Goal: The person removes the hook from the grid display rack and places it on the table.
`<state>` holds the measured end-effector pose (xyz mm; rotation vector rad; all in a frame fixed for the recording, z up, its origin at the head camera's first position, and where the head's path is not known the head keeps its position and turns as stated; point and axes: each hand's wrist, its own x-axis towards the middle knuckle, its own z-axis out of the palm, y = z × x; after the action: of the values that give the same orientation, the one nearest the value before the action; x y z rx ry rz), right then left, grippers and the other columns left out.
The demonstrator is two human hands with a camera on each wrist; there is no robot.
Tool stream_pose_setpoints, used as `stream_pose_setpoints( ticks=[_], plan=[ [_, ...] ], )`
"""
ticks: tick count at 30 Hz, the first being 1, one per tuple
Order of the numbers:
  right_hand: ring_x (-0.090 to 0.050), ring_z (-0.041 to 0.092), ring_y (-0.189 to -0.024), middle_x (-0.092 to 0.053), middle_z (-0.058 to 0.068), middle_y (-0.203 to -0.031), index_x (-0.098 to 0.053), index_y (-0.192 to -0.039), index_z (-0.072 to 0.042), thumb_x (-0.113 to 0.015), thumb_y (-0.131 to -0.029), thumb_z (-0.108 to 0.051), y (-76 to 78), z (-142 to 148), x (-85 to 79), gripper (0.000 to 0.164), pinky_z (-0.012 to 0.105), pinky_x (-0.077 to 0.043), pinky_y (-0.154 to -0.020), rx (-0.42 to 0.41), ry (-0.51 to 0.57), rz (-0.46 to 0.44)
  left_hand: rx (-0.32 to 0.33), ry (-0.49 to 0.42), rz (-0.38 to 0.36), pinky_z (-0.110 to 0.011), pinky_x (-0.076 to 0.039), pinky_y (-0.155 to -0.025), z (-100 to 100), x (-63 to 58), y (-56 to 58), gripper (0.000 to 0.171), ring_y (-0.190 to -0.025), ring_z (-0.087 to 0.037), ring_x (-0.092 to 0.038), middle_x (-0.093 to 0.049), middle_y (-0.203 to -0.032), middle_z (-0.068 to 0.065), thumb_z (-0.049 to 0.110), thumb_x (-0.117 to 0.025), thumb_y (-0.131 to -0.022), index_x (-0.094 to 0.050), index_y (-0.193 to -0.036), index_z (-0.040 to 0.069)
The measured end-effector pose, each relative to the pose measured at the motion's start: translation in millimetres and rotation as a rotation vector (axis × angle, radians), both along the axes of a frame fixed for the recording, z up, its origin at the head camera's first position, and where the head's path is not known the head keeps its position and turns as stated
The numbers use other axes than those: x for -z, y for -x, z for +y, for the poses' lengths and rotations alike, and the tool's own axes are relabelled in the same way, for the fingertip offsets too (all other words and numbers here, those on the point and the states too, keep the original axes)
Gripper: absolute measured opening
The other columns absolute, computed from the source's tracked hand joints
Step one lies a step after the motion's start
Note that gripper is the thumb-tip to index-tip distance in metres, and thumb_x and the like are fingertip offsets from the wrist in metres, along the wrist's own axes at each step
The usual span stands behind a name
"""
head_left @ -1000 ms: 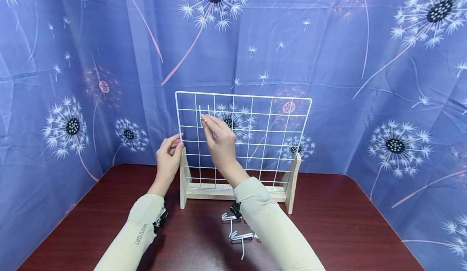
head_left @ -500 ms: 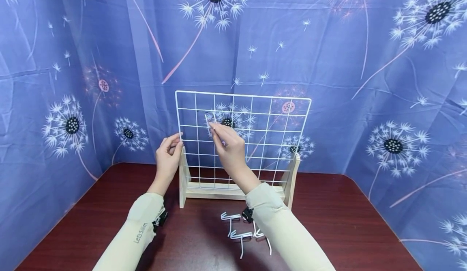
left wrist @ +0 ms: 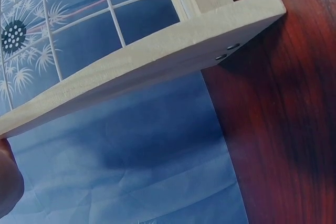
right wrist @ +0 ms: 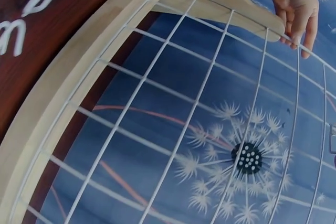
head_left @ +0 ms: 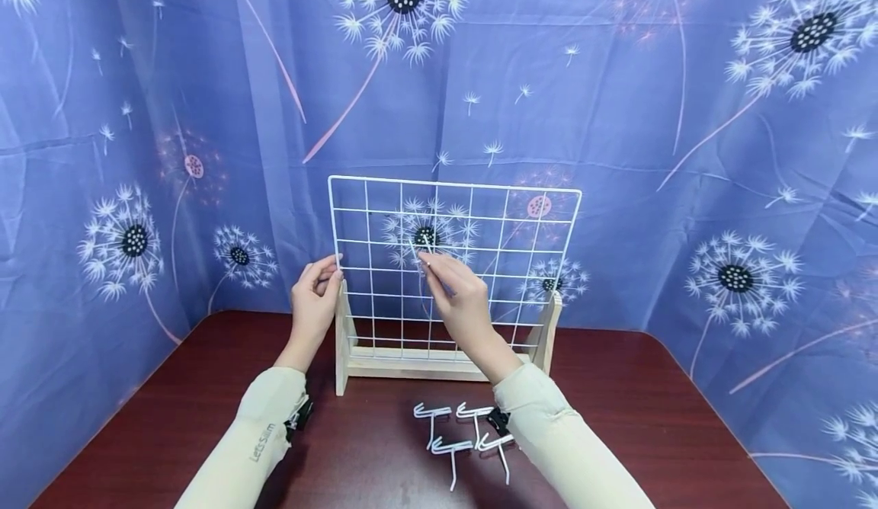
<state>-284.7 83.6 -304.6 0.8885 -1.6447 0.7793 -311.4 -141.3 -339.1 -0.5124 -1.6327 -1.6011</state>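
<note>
A white wire grid panel [head_left: 384, 269] stands upright in a pale wooden stand [head_left: 411, 368]. My left hand [head_left: 315, 296] pinches the panel's left edge, just above the stand's side leg; the right wrist view catches the same hand [right wrist: 296, 3] at the grid's rim. With thumb and fingertips my right hand [head_left: 461, 296] holds a small white wire hook [head_left: 414, 250], its two thin prongs pointing up, overlapping the middle of the grid. Much of that hook is hidden behind the fingers. Only a bit of my left hand [left wrist: 9, 182] shows in the left wrist view.
Several white wire hooks [head_left: 453, 445] lie on the dark red table [head_left: 370, 448] in front of the stand, partly by the right sleeve [head_left: 562, 425]. Behind and at both sides hangs a blue curtain [head_left: 549, 113] with dandelion prints.
My right hand has moved right and slightly down across the grid, carrying the hook. More of the hooks on the table show beside the sleeve. The left hand keeps its place.
</note>
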Motion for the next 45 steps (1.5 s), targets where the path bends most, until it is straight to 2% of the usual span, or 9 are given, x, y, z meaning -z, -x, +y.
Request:
stream_pose_setpoints(
  ticks=[5, 16, 25, 31, 34, 38, 45],
  plan=[
    [-0.066, 0.029, -0.098, -0.071, 0.012, -0.105, -0.071, -0.109, 0.000, -0.069, -0.083, 0.006, -5.6, 15.4, 7.2, 0.026, 0.034, -0.052, -0.094, 0.007, -0.019, -0.009, -0.018, 0.016, -0.004, -0.011, -0.052, -0.073, -0.4, 0.0, -0.1, 0.026, -0.085, -0.012, -0.059, -0.056, -0.094, -0.034, -0.017, -0.058, -0.085, -0.062, -0.111, -0.018],
    [-0.067, 0.030, -0.096, -0.072, 0.013, -0.102, -0.071, -0.106, 0.001, -0.069, -0.082, 0.004, -18.9, 54.1, 34.7, 0.025, 0.034, -0.053, -0.092, 0.049, -0.079, -0.030, -0.019, 0.024, 0.004, -0.010, -0.051, -0.073, 0.8, 0.5, -3.0, 0.025, -0.085, -0.009, -0.059, -0.056, -0.095, -0.034, -0.018, -0.058, -0.085, -0.061, -0.110, -0.019],
    [-0.066, 0.032, -0.097, -0.071, 0.012, -0.103, -0.071, -0.108, -0.001, -0.061, -0.094, -0.011, -30.6, 76.1, 52.3, 0.020, 0.034, -0.052, -0.092, 0.049, -0.161, -0.045, -0.005, 0.025, 0.007, -0.012, -0.052, -0.073, 1.2, 0.4, -2.4, 0.026, -0.085, -0.020, -0.060, -0.055, -0.094, -0.033, -0.017, -0.057, -0.086, -0.061, -0.111, -0.018],
    [-0.066, 0.030, -0.099, -0.072, 0.011, -0.103, -0.072, -0.107, -0.001, -0.067, -0.088, -0.003, -38.8, 82.2, 59.2, 0.020, 0.034, -0.052, -0.093, 0.038, -0.209, -0.039, -0.009, 0.017, 0.002, -0.012, -0.052, -0.074, -0.1, 1.1, -1.4, 0.026, -0.085, -0.022, -0.059, -0.055, -0.095, -0.035, -0.017, -0.057, -0.085, -0.061, -0.111, -0.018],
    [-0.066, 0.032, -0.097, -0.072, 0.011, -0.104, -0.072, -0.108, -0.001, -0.063, -0.093, -0.008, -43.7, 85.1, 62.7, 0.019, 0.033, -0.052, -0.092, 0.034, -0.233, -0.023, -0.009, 0.018, -0.002, -0.012, -0.052, -0.074, -0.2, 0.8, -1.7, 0.026, -0.085, -0.021, -0.060, -0.056, -0.096, -0.034, -0.016, -0.057, -0.086, -0.061, -0.111, -0.018],
    [-0.066, 0.033, -0.095, -0.071, 0.011, -0.104, -0.071, -0.108, 0.000, -0.052, -0.100, -0.017, -49.9, 88.5, 65.6, 0.027, 0.032, -0.053, -0.091, 0.020, -0.264, 0.014, -0.003, 0.013, -0.009, -0.013, -0.053, -0.074, -0.2, 0.6, -2.4, 0.026, -0.085, -0.018, -0.060, -0.055, -0.095, -0.032, -0.017, -0.056, -0.086, -0.062, -0.112, -0.017],
    [-0.066, 0.032, -0.098, -0.071, 0.013, -0.102, -0.071, -0.109, 0.001, -0.051, -0.100, -0.015, -58.3, 96.9, 75.0, 0.027, 0.034, -0.052, -0.093, -0.030, -0.338, 0.050, 0.008, 0.017, -0.006, -0.012, -0.052, -0.074, -0.3, 1.1, -2.2, 0.027, -0.086, -0.012, -0.058, -0.055, -0.096, -0.034, -0.018, -0.057, -0.086, -0.062, -0.112, -0.017]
  ],
)
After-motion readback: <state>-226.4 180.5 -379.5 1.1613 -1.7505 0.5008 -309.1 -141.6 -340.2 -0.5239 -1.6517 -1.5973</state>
